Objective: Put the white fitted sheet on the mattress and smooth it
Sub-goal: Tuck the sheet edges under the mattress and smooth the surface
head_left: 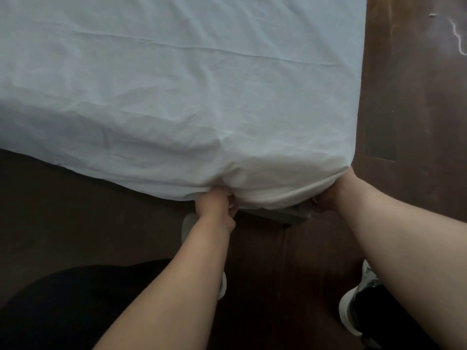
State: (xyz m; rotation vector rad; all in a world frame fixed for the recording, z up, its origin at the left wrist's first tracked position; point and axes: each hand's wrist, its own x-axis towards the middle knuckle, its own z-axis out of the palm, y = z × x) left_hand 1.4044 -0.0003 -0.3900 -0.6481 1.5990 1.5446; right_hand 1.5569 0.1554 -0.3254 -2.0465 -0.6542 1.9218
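The white fitted sheet point(177, 84) covers the top of the mattress, lightly creased, and wraps down over its near right corner. A grey strip of the mattress point(290, 214) shows under the sheet's hem at that corner. My left hand point(214, 205) grips the hem on the near side, fingers curled into the fabric. At the corner's right end my right hand point(326, 198) holds the hem, its fingers mostly hidden under the sheet.
Dark wooden floor point(409, 97) runs along the bed's right side and in front of it. My two feet in light sneakers point(353, 306) stand close to the corner. A thin white cord point(457, 36) lies on the floor at far right.
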